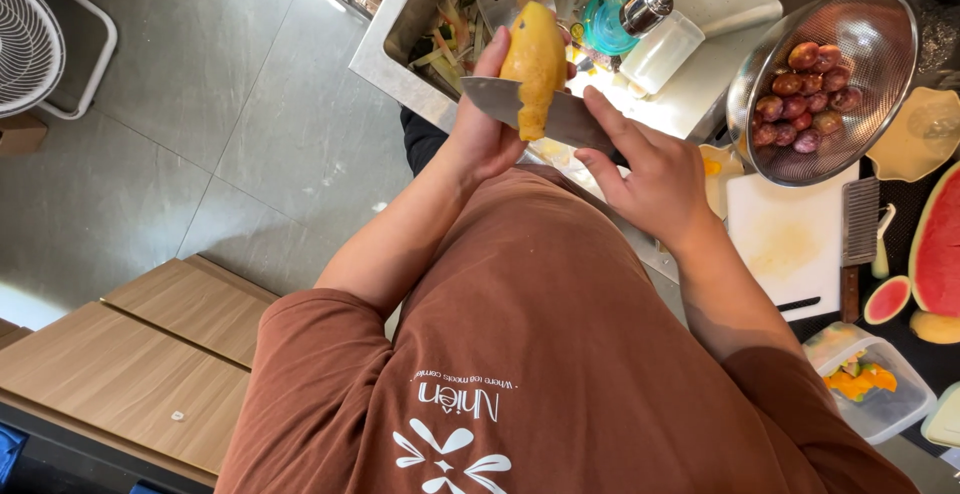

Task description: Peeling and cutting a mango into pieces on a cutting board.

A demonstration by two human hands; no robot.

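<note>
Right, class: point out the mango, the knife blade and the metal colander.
mango (pixel 535 49), head view, yellow peeled side.
knife blade (pixel 490 99), head view, flat near the tip.
metal colander (pixel 880 29), head view, bare inner wall.

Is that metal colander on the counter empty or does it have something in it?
Partly filled: the colander holds a pile of reddish-purple round fruits against its lower side.

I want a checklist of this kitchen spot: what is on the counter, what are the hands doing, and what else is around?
Surface: counter beside a steel sink holding peelings.
Job's things: peeled yellow mango in the left hand; broad knife in the right hand, blade against the fruit.
Clutter: colander of purple fruit, white cutting board, watermelon pieces, tub of cut fruit.
Grippers: both hands closed on their things.
Cables: nothing seen.
Surroundings: grey tiled floor, white fan, wooden bench.
</note>
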